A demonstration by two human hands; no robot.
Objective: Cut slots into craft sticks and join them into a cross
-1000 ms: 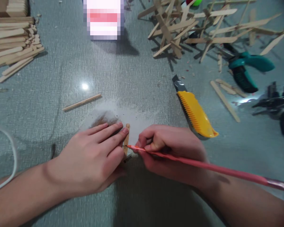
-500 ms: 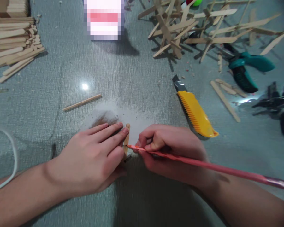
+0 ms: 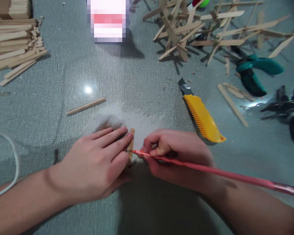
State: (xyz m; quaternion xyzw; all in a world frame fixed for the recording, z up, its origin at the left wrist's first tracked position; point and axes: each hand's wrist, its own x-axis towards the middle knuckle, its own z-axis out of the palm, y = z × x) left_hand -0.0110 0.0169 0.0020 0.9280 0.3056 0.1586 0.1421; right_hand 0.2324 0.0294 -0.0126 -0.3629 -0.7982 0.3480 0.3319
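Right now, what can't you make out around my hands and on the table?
All in the head view:
- wooden stick: partly covered by your left hand
- pencil: far end cut off by the right edge
- dark print beside the stick: too small to read
- object at the top: pixelated, cut off by the top edge

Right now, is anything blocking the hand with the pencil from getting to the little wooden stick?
Nothing visible blocks it. The right hand holds the red pencil with its tip at the wooden stick; the left hand lies on the stick's other side.
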